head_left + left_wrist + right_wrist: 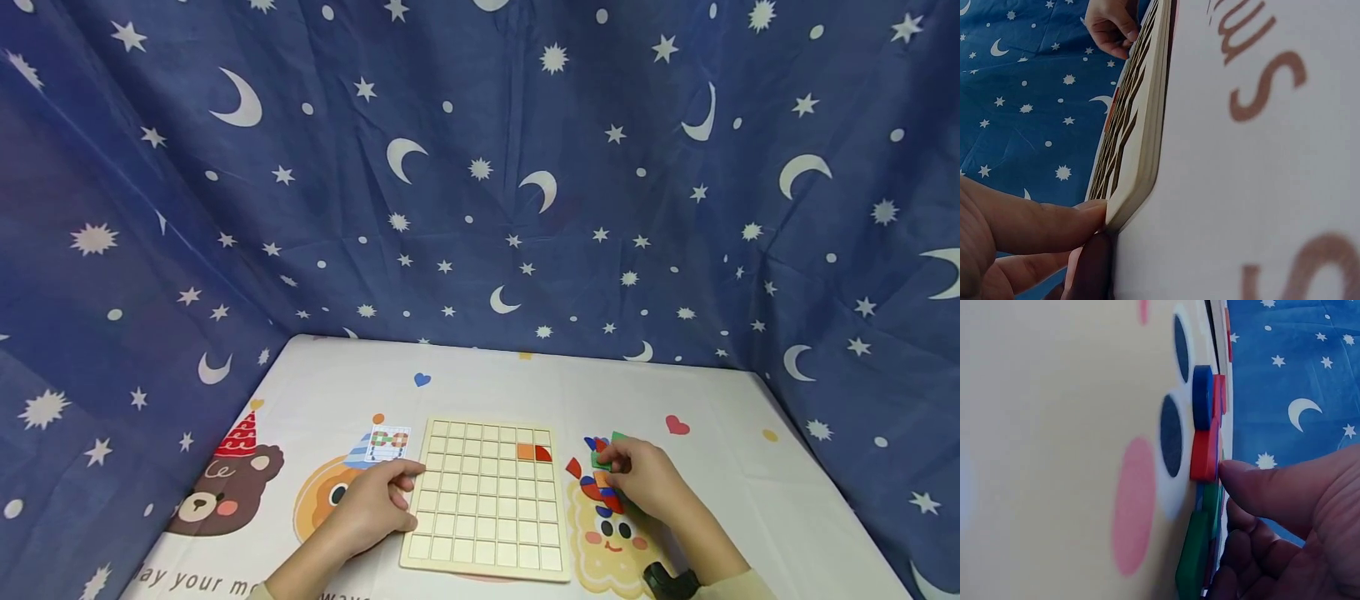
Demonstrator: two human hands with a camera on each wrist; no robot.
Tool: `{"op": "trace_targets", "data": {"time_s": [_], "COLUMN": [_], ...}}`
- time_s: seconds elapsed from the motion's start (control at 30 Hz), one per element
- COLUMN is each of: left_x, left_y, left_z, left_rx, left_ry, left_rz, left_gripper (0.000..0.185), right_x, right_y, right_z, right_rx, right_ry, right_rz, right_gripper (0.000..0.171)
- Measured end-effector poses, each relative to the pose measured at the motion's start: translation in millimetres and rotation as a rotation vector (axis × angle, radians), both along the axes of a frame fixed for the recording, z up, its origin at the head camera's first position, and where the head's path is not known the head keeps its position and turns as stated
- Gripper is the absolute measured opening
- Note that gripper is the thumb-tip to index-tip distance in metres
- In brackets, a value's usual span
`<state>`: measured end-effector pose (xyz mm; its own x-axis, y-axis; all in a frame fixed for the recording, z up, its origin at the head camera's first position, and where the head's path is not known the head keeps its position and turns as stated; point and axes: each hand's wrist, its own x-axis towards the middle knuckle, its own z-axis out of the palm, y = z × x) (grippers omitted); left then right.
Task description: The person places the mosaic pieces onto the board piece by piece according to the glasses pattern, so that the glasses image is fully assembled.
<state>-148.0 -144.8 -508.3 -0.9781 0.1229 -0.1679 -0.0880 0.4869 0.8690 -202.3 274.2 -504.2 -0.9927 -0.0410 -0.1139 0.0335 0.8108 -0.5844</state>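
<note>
A pale wooden grid board lies on the table. An orange square and a red quarter-circle sit side by side in its upper right cells. At the board's left edge is my left hand, thumb and fingertips holding that edge; the left wrist view shows the thumb against the rim. To the right, my right hand reaches over a pile of coloured pieces, fingers bent, fingertips among green pieces. In the right wrist view the thumb is by a red piece; I cannot tell whether it pinches one.
A small pattern card lies left of the board's upper corner. One red piece lies between board and pile. The white tablecloth bears printed cartoon figures. A blue star-and-moon curtain stands behind the table and along its sides.
</note>
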Motion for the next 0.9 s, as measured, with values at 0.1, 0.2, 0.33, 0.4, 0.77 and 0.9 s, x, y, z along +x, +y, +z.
{"op": "trace_targets", "data": {"time_s": [0.1,0.2,0.33,0.4,0.77,0.9], "left_x": [0.2,0.2,0.2,0.3,1.4,1.6], "left_y": [0.0,0.0,0.0,0.2,0.1,-0.3], "left_z": [0.4,0.6,0.4,0.3,0.8,1.6], "left_rx": [0.002,0.000,-0.003,-0.003,0.004,0.002], "left_ry": [0.000,0.001,0.001,0.001,0.007,0.008], "left_rz": [0.002,0.003,0.005,0.005,0.003,-0.001], "left_gripper": [0.074,0.074,0.075,0.074,0.073,0.073], "right_x": [2.3,3.5,4.9,5.3,6.8,6.2], "right_y": [1.6,1.6,0.7,0.4,-0.9,-0.3], "right_z": [-0.6,-1.7,-2.8,-3.3,-2.2,-0.5], "right_rx": [0.016,0.035,0.061,0.066,0.035,0.011], "right_ry": [-0.010,-0.008,-0.007,-0.008,-0.003,-0.006], "right_rz": [-0.008,-0.001,0.019,0.021,0.011,0.011], "right_gripper": [0.020,0.020,0.021,0.020,0.026,0.025]}}
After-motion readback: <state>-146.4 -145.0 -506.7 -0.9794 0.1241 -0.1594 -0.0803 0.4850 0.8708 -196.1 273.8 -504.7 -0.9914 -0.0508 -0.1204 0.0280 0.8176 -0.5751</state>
